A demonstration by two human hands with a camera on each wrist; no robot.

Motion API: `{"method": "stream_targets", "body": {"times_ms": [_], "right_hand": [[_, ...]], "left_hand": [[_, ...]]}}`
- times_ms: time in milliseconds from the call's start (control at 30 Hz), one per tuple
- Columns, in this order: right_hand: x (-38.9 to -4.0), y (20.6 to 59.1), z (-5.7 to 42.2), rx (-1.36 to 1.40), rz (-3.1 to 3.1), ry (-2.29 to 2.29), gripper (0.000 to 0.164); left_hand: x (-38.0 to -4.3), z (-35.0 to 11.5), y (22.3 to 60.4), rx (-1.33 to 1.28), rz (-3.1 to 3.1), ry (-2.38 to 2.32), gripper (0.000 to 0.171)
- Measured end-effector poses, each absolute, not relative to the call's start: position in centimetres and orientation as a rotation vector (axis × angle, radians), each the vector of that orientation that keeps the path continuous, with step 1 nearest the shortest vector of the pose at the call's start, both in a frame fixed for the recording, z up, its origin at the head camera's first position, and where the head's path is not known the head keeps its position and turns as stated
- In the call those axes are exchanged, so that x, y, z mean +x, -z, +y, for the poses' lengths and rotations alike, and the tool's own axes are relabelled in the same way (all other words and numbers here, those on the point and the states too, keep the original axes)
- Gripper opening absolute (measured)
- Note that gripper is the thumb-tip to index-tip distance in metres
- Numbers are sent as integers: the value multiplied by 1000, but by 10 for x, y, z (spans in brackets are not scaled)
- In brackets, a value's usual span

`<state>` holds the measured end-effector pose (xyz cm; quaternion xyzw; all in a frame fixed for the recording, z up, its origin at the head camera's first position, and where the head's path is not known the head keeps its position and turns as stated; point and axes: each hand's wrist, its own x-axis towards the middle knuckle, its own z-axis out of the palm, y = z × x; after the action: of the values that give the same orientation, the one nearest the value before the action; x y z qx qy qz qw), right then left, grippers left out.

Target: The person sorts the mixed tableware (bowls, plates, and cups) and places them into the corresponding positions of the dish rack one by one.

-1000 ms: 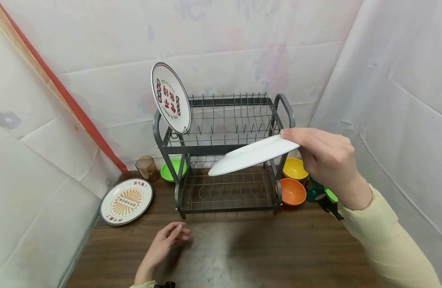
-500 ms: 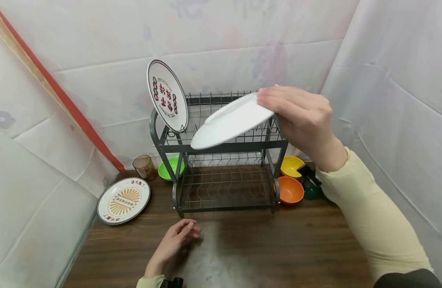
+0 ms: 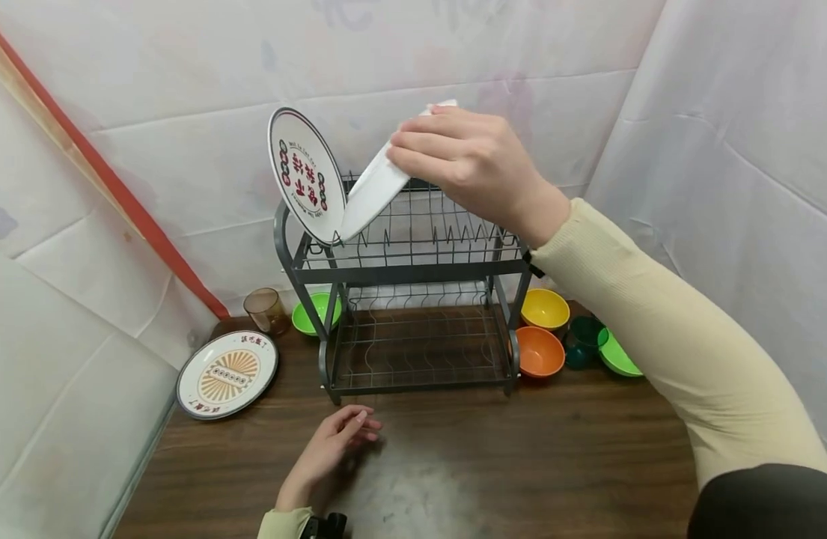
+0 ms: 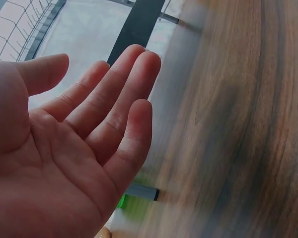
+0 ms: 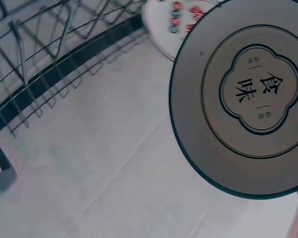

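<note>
My right hand (image 3: 477, 161) grips the rim of a white plate (image 3: 376, 187) over the left part of the two-tier dish rack (image 3: 413, 273). The plate is tilted, its lower edge at the upper tier's wires; whether it touches them I cannot tell. In the right wrist view this plate (image 5: 258, 173) shows a dark rim and black characters. Just left of it, a plate with red characters (image 3: 307, 176) stands on edge in the upper tier. My left hand (image 3: 335, 442), palm up with fingers loosely bent in the left wrist view, holds nothing in front of the rack.
A patterned plate (image 3: 227, 374) lies flat on the wooden table (image 3: 521, 457) at left. Behind it are a brown cup (image 3: 266, 311) and a green bowl (image 3: 316, 313). Right of the rack sit a yellow bowl (image 3: 545, 308), an orange bowl (image 3: 539, 352), a dark green cup (image 3: 581, 342) and another green bowl (image 3: 618, 355).
My right hand has carried the plate up and left, from in front of the rack to beside the standing plate, tilting it steeper. My left hand has shifted slightly right.
</note>
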<state>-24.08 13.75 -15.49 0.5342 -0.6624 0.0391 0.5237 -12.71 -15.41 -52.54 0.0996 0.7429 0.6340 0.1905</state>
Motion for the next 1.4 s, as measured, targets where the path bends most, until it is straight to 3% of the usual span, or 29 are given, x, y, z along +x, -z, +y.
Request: {"method": "stream_targets", "body": {"times_ms": [467, 1400], "right_hand": [[-269, 156, 95, 1360, -1566, 339, 28], [-281, 174, 60, 1484, -1711, 624, 27]], "left_hand": [[-125, -155, 524, 308, 2117, -1756, 46], [-125, -159, 533, 285, 2121, -1760, 47]]}}
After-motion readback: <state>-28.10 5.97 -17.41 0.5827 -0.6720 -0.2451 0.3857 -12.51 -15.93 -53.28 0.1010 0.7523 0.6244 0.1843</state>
